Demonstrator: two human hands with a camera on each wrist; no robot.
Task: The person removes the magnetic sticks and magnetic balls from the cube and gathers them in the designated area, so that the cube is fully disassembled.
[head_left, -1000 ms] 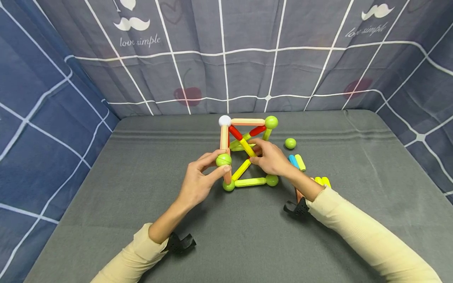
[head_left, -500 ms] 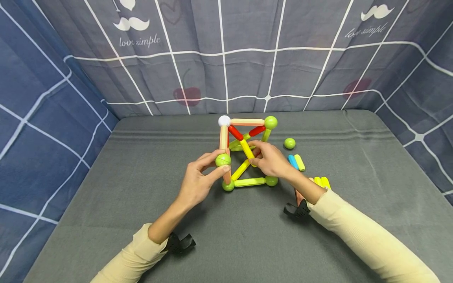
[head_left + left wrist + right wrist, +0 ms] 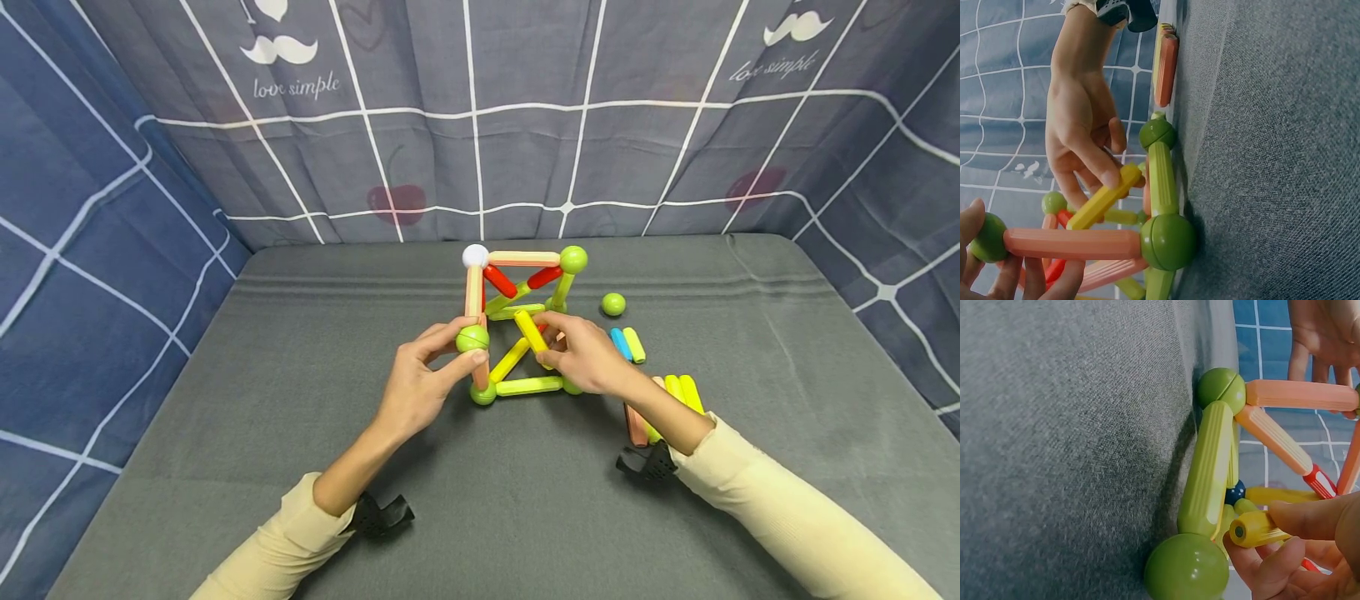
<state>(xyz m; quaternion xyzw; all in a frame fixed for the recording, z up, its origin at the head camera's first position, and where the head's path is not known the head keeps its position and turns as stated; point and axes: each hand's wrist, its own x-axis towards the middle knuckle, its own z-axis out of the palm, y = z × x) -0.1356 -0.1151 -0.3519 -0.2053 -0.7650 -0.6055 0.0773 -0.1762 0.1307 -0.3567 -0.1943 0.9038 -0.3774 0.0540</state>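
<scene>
A frame of magnetic sticks and balls stands mid-table. My left hand (image 3: 420, 383) pinches the green ball (image 3: 472, 337) at its upper near-left corner, on top of a salmon upright stick (image 3: 1072, 242). Inside the frame, my right hand (image 3: 588, 354) pinches a yellow stick (image 3: 530, 332) between thumb and fingers. That stick is tilted, and its upper end is apart from the red stick (image 3: 499, 282) below the white ball (image 3: 476, 257). In the right wrist view, the yellow stick's round end (image 3: 1239, 531) points away from the fingers. Part of the frame is hidden behind my right hand.
To the right lie a loose green ball (image 3: 613, 304), a blue stick (image 3: 620, 342) and a light-green stick (image 3: 633, 345). Several more sticks (image 3: 682, 392) lie partly under my right forearm. A patterned curtain (image 3: 525, 150) closes off the back and sides.
The yellow stick in my right hand has come away from the red stick. Right hand and stick have moved rightward and nearer to me. My left hand stays on the green ball.
</scene>
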